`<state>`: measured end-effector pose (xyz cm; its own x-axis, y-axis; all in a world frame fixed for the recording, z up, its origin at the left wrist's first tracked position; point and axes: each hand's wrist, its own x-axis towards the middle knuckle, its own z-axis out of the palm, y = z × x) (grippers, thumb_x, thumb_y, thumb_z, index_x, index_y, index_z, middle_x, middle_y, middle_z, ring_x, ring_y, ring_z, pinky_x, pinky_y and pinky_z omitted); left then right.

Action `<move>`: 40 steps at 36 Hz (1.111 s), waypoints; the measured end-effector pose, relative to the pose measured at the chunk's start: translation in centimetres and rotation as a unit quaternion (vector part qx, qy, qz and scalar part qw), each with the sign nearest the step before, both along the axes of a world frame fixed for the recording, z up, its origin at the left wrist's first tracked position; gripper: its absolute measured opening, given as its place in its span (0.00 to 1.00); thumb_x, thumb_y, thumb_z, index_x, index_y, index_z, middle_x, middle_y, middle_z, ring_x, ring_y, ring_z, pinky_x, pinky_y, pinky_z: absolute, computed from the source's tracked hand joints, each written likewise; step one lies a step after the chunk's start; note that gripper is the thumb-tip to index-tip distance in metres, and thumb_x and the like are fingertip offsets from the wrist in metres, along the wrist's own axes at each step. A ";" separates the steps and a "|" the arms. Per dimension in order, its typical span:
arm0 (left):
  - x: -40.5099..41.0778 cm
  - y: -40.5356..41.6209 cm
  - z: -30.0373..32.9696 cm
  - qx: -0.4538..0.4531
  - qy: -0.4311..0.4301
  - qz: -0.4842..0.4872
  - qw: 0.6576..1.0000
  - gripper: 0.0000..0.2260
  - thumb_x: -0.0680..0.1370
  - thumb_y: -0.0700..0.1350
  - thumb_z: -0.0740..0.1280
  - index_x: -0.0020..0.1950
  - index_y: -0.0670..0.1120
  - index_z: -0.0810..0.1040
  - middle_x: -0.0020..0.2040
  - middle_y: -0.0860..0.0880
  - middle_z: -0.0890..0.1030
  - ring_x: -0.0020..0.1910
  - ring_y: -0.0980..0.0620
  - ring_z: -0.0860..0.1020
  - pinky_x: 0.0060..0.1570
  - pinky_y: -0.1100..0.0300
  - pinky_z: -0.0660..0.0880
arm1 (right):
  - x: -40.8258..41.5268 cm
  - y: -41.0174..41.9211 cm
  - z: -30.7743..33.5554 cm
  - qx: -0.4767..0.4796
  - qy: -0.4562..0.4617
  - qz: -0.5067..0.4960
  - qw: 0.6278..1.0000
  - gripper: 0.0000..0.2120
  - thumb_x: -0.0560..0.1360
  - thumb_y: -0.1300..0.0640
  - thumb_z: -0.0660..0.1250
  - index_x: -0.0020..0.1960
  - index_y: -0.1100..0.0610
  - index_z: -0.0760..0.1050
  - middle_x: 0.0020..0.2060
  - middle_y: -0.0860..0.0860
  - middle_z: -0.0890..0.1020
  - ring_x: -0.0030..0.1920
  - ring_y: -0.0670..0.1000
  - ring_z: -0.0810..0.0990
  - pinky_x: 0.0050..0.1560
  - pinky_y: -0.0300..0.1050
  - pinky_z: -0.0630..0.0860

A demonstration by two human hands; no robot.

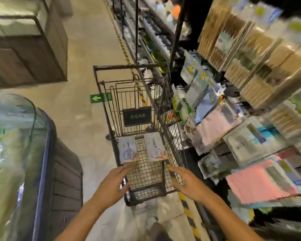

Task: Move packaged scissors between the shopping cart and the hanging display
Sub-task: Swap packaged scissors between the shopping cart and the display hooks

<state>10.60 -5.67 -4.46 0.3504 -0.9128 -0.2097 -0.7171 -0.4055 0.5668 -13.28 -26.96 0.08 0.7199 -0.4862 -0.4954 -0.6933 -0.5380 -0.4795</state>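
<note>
Both hands are out in front, low in the head view, reaching over the near end of the shopping cart (pixel 163 178). The left hand (pixel 114 183) is spread, fingers straight and relaxed, holding nothing, its fingertips hovering at the near left rim. The right hand (pixel 186 181) mirrors it on the other side, also loose and empty, fingers pointing forward over the near right rim. Just beyond the fingertips, on the wire floor of the cart, lie two flat carded packs. The left scissors pack (pixel 128 149) sits straight ahead of the left hand, and the right scissors pack (pixel 155 146) lies a little inside the right hand's line. They lie side by side, apart, a strip of bare mesh between them. Each card runs lengthwise away from the person, scissor handles at the near end, blades pointing up the cart. So each hand has its own pack dead ahead, and the short near edge is what the fingers would meet first. Off to the right, well beyond the right hand and higher, stands the hanging display (pixel 215 119), crowded with blurred packets; motion blur hides any free hook.
</note>
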 end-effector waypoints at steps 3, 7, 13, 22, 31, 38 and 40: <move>0.9 -3.2 -0.8 0.023 0.010 0.009 1.000 0.24 0.81 0.49 0.66 0.77 0.51 0.67 0.75 0.51 0.69 0.74 0.50 0.66 0.68 0.68 0.56 | 1.8 -3.2 -2.2 0.011 -0.002 0.016 1.000 0.23 0.81 0.49 0.65 0.75 0.49 0.67 0.70 0.42 0.66 0.73 0.42 0.63 0.76 0.41 0.59; 2.0 -7.2 -1.9 0.056 0.025 0.018 0.998 0.25 0.79 0.51 0.65 0.76 0.50 0.68 0.72 0.49 0.72 0.71 0.47 0.70 0.69 0.64 0.59 | 4.2 -7.7 -5.2 0.031 0.029 0.005 0.999 0.22 0.80 0.51 0.67 0.72 0.51 0.70 0.71 0.46 0.70 0.73 0.47 0.67 0.71 0.38 0.60; 3.4 -12.3 -5.2 0.083 0.036 0.046 0.995 0.32 0.77 0.63 0.51 0.77 0.49 0.67 0.74 0.47 0.70 0.73 0.46 0.68 0.71 0.60 0.59 | 7.5 -12.9 -7.8 0.065 0.066 0.022 0.995 0.25 0.83 0.49 0.61 0.79 0.49 0.61 0.78 0.47 0.62 0.78 0.48 0.60 0.69 0.39 0.54; 4.8 -16.7 -11.7 0.201 0.105 0.089 0.970 0.27 0.82 0.51 0.62 0.81 0.52 0.59 0.78 0.46 0.64 0.78 0.47 0.60 0.74 0.57 0.58 | 10.4 -16.8 -14.1 0.115 0.089 -0.046 0.988 0.24 0.83 0.50 0.63 0.77 0.50 0.63 0.76 0.49 0.66 0.75 0.49 0.66 0.66 0.37 0.59; 7.5 -20.5 -21.0 0.239 0.151 0.096 0.954 0.24 0.82 0.49 0.63 0.78 0.50 0.64 0.76 0.47 0.66 0.76 0.48 0.62 0.69 0.68 0.55 | 13.1 -19.3 -24.6 0.115 0.070 -0.106 0.985 0.22 0.79 0.57 0.70 0.71 0.52 0.72 0.67 0.49 0.77 0.67 0.50 0.75 0.67 0.37 0.67; 9.3 -22.4 -27.1 0.241 0.143 0.076 0.957 0.25 0.80 0.52 0.63 0.76 0.46 0.67 0.74 0.46 0.70 0.74 0.46 0.66 0.73 0.61 0.59 | 15.6 -20.9 -35.3 0.129 0.030 -0.191 0.973 0.26 0.72 0.45 0.74 0.68 0.45 0.71 0.60 0.43 0.78 0.60 0.49 0.79 0.56 0.49 0.80; 9.5 -22.8 -28.3 0.237 0.139 0.073 0.959 0.24 0.81 0.50 0.64 0.76 0.48 0.67 0.75 0.47 0.69 0.74 0.48 0.65 0.72 0.63 0.58 | 16.0 -20.9 -37.9 0.100 0.017 -0.232 0.967 0.29 0.71 0.41 0.71 0.68 0.51 0.71 0.59 0.51 0.76 0.58 0.52 0.78 0.55 0.55 0.80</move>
